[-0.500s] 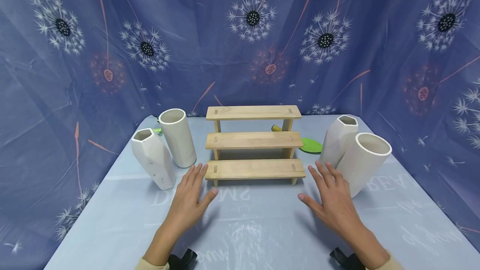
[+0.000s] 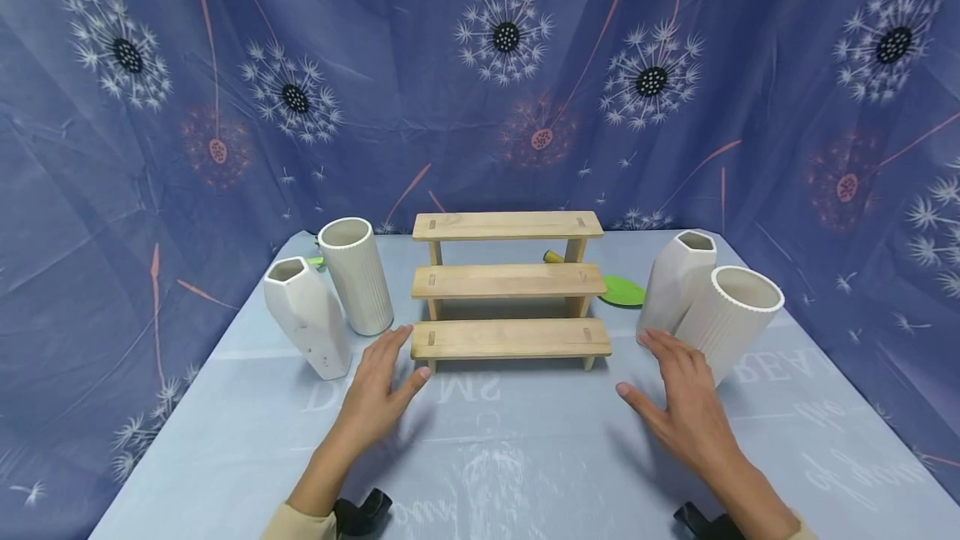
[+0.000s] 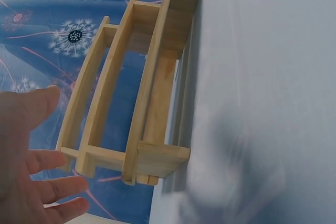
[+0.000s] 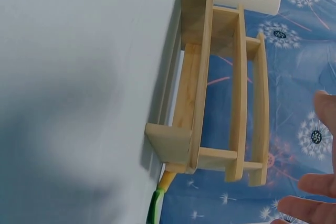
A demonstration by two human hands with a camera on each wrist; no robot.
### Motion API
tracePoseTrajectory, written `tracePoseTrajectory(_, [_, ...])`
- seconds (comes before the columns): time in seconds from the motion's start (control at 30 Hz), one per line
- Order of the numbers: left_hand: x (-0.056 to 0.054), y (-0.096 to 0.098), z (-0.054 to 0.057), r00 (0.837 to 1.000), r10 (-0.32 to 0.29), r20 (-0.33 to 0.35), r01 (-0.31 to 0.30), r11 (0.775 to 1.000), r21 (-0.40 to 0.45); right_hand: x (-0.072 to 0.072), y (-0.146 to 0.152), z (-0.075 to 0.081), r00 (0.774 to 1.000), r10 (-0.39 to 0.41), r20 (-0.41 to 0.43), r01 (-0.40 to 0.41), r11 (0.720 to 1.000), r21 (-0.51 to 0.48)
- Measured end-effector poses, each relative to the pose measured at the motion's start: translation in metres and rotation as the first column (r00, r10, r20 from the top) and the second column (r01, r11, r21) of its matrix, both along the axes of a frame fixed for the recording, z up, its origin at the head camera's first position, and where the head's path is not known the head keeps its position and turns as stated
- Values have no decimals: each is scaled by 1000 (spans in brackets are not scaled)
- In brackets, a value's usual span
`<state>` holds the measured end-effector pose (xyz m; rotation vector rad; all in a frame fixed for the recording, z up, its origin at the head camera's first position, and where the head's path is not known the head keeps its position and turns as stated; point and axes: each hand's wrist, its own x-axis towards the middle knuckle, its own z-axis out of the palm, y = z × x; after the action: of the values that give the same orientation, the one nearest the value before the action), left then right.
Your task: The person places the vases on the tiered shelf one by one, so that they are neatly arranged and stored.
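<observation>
A person's left hand, fingers extended around nothing, hovered at the 8 o'clock side of a three-tier wooden rack. The right hand, likewise unfurled and holding nothing, hung at the rack's 4 o'clock, beside a ribbed vase; whether it touched was unclear. The rack stood on a pale surface, ahead at 12 o'clock between both hands. At its 3 o'clock were a green disc and an angular vase; two more vases stood at 9 o'clock.
</observation>
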<state>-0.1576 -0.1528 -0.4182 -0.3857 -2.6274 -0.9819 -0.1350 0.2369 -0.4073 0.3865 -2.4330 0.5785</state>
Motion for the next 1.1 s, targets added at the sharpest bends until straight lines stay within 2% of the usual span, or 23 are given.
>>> tracePoseTrajectory(0.2, [-5, -3, -2, 1000, -11, 11, 10, 998, 62, 3, 6, 1, 1000, -8, -1, 8, 999, -43])
tracePoseTrajectory(0.4, [-11, -5, -4, 998, -12, 65, 7, 996, 87, 9, 11, 2, 999, -47, 15, 48, 995, -91])
tracePoseTrajectory(0.7, [-23, -9, -9, 990, -42, 134, 23, 990, 138, 15, 25, -1, 994, -83, -65, 70, 982, -177])
tracePoseTrajectory(0.97, [-30, -10, -9, 992, -74, 106, 57, 986, 156, 19, 37, -3, 991, -73, -113, 45, 970, -237])
tracePoseTrajectory(1.1, [-34, -11, -11, 991, -90, 101, 72, 984, 163, 20, 42, -4, 991, -93, -96, 64, 962, -267])
